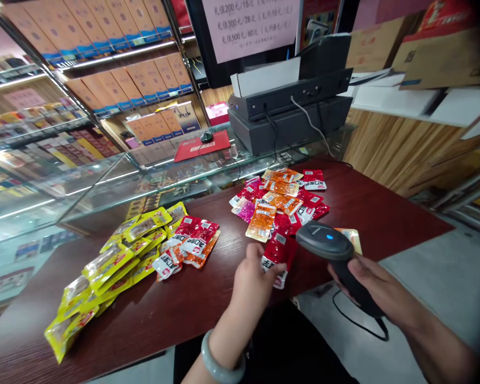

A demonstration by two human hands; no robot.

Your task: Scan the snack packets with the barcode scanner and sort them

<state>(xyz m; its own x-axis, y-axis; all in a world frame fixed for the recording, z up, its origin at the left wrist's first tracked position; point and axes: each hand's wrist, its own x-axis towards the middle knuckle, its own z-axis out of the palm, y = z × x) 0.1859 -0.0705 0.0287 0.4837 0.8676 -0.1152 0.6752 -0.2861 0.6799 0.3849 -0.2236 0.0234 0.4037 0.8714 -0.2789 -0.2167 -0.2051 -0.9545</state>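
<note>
Shop interior, head view. Orange boxes (120,85) stand in rows on lit shelves at the far left. Below them, a glass counter (92,197) extends along the rear of a dark red table (184,309). On the counter are a red mat (220,141) bearing a mouse (206,137) and, to its right, a black machine (292,109) with cables. A printed notice (252,32) is located above the machine. Cartons (448,58) are stacked at the upper right.

Table layout, left to right:
- Yellow packs (108,261): overlapping in a long, slanted heap.
- Small pile (196,232): red and orange packs, at the right end of the yellow heap.
- Large pile (284,202): red, orange and pink packs, well apart from the small pile.
- Orange pack (355,238): right of the large pile, partly hidden behind the scanner.

Left hand (254,272): at the near end of a red pack (280,248), located at the near side of the large pile. Fingers are bent at the left edge of the pack; the thumb lies across its lower part. Whether they pinch it cannot be told. A pale bangle (222,362) encircles the wrist.

Right hand (366,277): fingers wrapped around the handle of a dark scanner (324,242). The scanner head points left, just beside the red pack; a blue light shows on top. A cord (384,328) exits the handle base.
</note>
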